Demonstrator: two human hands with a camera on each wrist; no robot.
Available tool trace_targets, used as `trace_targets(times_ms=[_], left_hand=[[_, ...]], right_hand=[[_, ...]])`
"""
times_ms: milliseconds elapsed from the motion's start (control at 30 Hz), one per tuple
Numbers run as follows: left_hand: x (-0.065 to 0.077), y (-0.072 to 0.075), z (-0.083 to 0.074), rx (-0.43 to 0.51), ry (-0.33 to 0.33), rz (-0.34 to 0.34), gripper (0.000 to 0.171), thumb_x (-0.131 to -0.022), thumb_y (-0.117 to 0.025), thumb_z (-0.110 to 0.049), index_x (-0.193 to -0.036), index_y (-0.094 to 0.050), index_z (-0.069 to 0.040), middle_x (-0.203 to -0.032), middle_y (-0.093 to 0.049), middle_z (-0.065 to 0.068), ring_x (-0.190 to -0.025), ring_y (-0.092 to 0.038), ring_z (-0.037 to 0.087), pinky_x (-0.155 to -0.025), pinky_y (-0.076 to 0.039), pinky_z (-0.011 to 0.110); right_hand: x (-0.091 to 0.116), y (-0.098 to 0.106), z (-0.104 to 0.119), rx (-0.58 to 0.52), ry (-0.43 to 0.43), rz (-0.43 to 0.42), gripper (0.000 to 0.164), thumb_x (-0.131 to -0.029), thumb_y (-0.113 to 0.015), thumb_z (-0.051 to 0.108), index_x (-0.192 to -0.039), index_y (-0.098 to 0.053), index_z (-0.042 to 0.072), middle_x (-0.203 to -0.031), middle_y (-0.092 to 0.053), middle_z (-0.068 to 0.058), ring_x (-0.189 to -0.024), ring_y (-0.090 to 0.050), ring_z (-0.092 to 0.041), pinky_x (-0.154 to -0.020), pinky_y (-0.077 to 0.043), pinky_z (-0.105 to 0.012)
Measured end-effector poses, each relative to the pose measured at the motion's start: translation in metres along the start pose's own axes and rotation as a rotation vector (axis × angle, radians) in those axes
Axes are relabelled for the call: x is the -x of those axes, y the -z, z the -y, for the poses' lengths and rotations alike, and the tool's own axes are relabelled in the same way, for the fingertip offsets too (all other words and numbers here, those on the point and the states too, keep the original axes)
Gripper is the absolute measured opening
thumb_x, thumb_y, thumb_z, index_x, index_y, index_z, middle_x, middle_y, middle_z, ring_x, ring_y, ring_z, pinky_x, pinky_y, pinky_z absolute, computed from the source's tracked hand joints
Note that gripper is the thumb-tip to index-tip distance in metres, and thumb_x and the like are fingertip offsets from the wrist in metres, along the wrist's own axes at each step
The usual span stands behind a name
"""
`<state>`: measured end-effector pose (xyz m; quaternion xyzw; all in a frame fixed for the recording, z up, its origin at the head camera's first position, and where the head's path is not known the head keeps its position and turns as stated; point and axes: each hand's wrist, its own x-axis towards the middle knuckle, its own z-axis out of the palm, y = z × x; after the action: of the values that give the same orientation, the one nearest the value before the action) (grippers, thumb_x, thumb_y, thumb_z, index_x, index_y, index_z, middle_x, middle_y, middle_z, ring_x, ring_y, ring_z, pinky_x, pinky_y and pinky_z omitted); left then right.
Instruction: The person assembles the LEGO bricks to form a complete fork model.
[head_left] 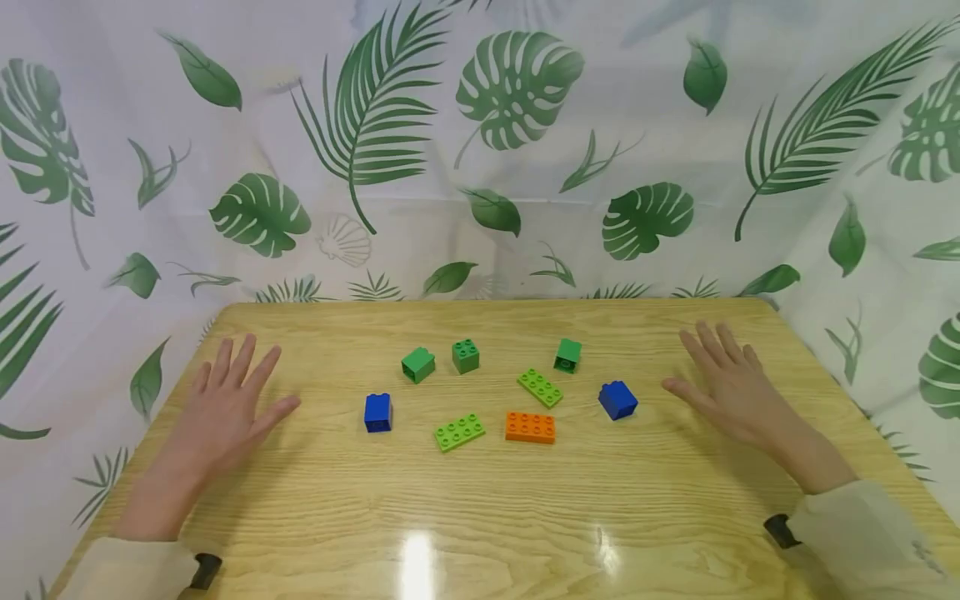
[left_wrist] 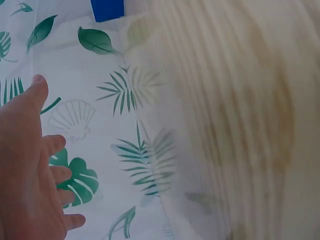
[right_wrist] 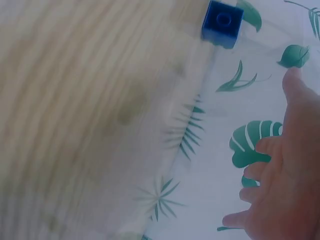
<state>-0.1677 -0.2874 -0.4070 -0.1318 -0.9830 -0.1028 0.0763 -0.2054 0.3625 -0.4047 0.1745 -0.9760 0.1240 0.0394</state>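
Note:
My left hand [head_left: 225, 408] is spread over the table's left side, fingers straight, holding nothing. Nearest to it is a blue brick [head_left: 378, 412], whose edge also shows at the top of the left wrist view [left_wrist: 108, 9]. On the right, my right hand [head_left: 731, 387] is spread too, with no object in it. Another blue brick [head_left: 618, 400] lies just inward of its thumb. Between the hands are an orange brick [head_left: 530, 427], two flat lime-green bricks [head_left: 460, 432] and several darker green bricks [head_left: 466, 356]. One green brick [head_left: 567, 355] lies on its side.
The wooden table [head_left: 315, 500] reaches back to a white cloth [head_left: 420, 267] printed with green leaves, which also hangs along both sides. Dark bands [head_left: 782, 531] show at the cuffs of the light sleeves [head_left: 862, 533].

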Motion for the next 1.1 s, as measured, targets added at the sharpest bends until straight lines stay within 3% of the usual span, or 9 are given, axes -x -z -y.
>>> trace_targets(times_ms=[267, 667, 800, 900, 1100], left_hand=[[-0.001, -0.002, -0.021, 0.131, -0.013, -0.012, 0.079, -0.105, -0.056, -0.048, -0.16, -0.03, 0.003, -0.162, -0.024, 0.034, -0.15, -0.016, 0.054, -0.114, -0.022, 0.07], [0.002, -0.008, -0.046, 0.319, 0.011, 0.04, 0.078, -0.106, -0.053, -0.05, -0.161, -0.027, -0.002, -0.162, -0.03, 0.027, -0.147, -0.029, 0.049, -0.113, -0.029, 0.068], [0.001, -0.013, -0.053, 0.374, 0.041, 0.045, 0.074, -0.107, -0.054, -0.047, -0.16, -0.031, -0.001, -0.157, -0.038, 0.026, -0.142, -0.038, 0.047, -0.11, -0.035, 0.066], [-0.001, -0.016, -0.059, 0.436, 0.064, 0.044, 0.07, -0.108, -0.055, -0.042, -0.158, -0.033, 0.001, -0.152, -0.045, 0.024, -0.134, -0.047, 0.043, -0.106, -0.043, 0.062], [-0.005, -0.02, -0.071, 0.515, 0.095, 0.005, 0.062, -0.107, -0.06, -0.034, -0.152, -0.042, 0.005, -0.139, -0.056, 0.023, -0.118, -0.059, 0.036, -0.096, -0.053, 0.052]], right_hand=[[-0.002, -0.004, 0.017, -0.138, -0.004, 0.034, 0.079, -0.108, -0.053, 0.044, -0.161, -0.021, -0.006, -0.163, -0.014, -0.037, -0.149, -0.009, -0.058, -0.114, -0.013, -0.074], [-0.001, -0.011, 0.036, -0.2, 0.0, 0.067, 0.073, -0.108, -0.053, 0.041, -0.157, -0.03, -0.008, -0.155, -0.032, -0.038, -0.14, -0.03, -0.058, -0.107, -0.029, -0.074], [-0.001, -0.013, 0.04, -0.223, -0.007, 0.081, 0.072, -0.108, -0.054, 0.041, -0.156, -0.033, -0.008, -0.151, -0.039, -0.036, -0.13, -0.046, -0.053, -0.099, -0.042, -0.068], [-0.001, -0.014, 0.043, -0.251, 0.0, 0.083, 0.07, -0.108, -0.055, 0.04, -0.154, -0.037, -0.009, -0.146, -0.045, -0.032, -0.116, -0.057, -0.043, -0.087, -0.052, -0.058], [-0.002, -0.018, 0.045, -0.282, 0.013, 0.078, 0.066, -0.106, -0.06, 0.036, -0.151, -0.042, -0.009, -0.139, -0.054, -0.028, -0.102, -0.062, -0.03, -0.078, -0.055, -0.043]])
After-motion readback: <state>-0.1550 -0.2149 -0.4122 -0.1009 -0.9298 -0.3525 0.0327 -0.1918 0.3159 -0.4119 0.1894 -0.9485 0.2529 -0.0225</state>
